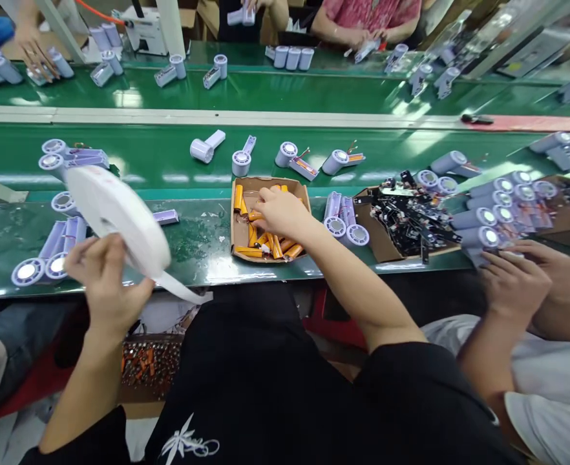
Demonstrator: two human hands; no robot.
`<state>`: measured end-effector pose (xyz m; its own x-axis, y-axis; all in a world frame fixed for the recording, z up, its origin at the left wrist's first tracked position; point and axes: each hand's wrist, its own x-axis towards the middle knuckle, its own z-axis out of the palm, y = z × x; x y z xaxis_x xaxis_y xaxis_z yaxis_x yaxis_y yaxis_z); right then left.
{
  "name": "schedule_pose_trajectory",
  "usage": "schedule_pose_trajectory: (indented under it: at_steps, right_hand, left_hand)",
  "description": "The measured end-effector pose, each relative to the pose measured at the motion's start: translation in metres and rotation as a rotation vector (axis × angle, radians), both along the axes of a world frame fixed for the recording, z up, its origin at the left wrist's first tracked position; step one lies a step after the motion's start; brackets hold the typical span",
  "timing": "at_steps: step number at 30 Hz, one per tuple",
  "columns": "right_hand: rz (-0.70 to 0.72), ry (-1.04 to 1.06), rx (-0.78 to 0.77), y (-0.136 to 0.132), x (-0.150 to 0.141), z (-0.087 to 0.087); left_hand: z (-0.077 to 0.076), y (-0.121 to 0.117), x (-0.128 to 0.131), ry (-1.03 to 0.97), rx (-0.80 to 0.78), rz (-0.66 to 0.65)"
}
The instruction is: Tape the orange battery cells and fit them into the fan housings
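A large roll of white tape (pixel 120 216) is tilted up in my left hand (pixel 108 284), whose fingers and thumb grip its lower edge. A loose strip of the tape hangs from the roll toward my lap. My right hand (pixel 282 212) reaches into a shallow cardboard box (pixel 235 226) of orange cylindrical batteries (pixel 275 245). Its thumb and fingers are bent together at one orange battery (pixel 254 216); the fingertips are partly hidden. Lilac fan-like housings (pixel 62 248) stand by the tape roll, and two more (pixel 347 223) stand right of the box.
Several lilac housings (pixel 287 154) lie along the green conveyor belt (pixel 159 145). A box of black circuit parts (pixel 406 216) is at the right, near a co-worker's hands (pixel 517 278). Other people work across the belt. Below the bench is a tray of small orange-and-metal parts (pixel 152 365).
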<state>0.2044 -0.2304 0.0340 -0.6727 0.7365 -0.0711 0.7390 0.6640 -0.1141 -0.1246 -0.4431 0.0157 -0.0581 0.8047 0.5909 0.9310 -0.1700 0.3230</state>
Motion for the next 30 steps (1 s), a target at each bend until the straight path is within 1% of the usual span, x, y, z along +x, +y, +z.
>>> schedule_pose_trajectory:
  at_steps: [1,2,3,4,5,7,9,10,12,14,16,17,19,21,24,27,30]
  right_hand:
    - [0.011,-0.038,-0.002,0.013,0.0,-0.002]
    - [0.035,-0.025,-0.032,0.022,0.0,-0.005]
    - [0.054,0.051,-0.077,0.028,0.001,-0.009]
    - [0.054,0.187,-0.135,0.029,0.002,-0.012]
    - [0.027,0.377,-0.202,0.027,0.005,-0.015]
    - [-0.079,0.813,-0.384,0.016,0.011,-0.017]
    - [-0.175,1.156,-0.611,-0.003,0.016,-0.014]
    - [-0.195,1.259,-0.727,-0.014,0.018,-0.012]
    - [-0.198,1.353,-0.929,-0.037,0.018,-0.006]
    - [-0.204,1.377,-1.056,-0.056,0.016,-0.002]
    - [-0.189,1.37,-1.087,-0.07,0.015,0.0]
    - [-0.173,1.358,-1.059,-0.074,0.015,0.0]
    - [-0.132,1.303,-0.934,-0.078,0.017,0.0]
    - [-0.08,1.191,-0.797,-0.077,0.019,0.002]
    - [0.011,0.983,-0.677,-0.072,0.02,0.006]
    - [0.037,0.867,-0.637,-0.068,0.024,0.01]
    - [-0.003,0.866,-0.72,-0.072,0.027,0.007]
  left_hand:
    - [-0.003,0.002,0.008,0.045,0.004,-0.019]
    - [-0.007,0.005,0.016,0.101,0.023,-0.025]
    - [-0.011,0.006,0.023,0.149,0.044,-0.029]
    - [-0.014,0.008,0.029,0.172,0.033,-0.053]
    - [-0.017,0.008,0.035,0.184,0.019,-0.079]
    - [-0.023,0.008,0.043,0.204,-0.01,-0.123]
    - [-0.027,0.006,0.048,0.223,-0.035,-0.147]
    - [-0.028,0.005,0.05,0.231,-0.049,-0.151]
    - [-0.03,0.004,0.053,0.244,-0.077,-0.154]
    - [-0.03,0.004,0.056,0.259,-0.1,-0.165]
    - [-0.029,0.004,0.058,0.276,-0.113,-0.178]
    - [-0.027,0.004,0.059,0.287,-0.118,-0.182]
    - [-0.024,0.003,0.06,0.315,-0.124,-0.193]
    - [-0.02,0.002,0.062,0.347,-0.119,-0.216]
    - [-0.015,0.002,0.063,0.399,-0.107,-0.253]
    - [-0.012,0.001,0.064,0.427,-0.114,-0.224]
    - [-0.009,0.0,0.067,0.437,-0.116,-0.208]
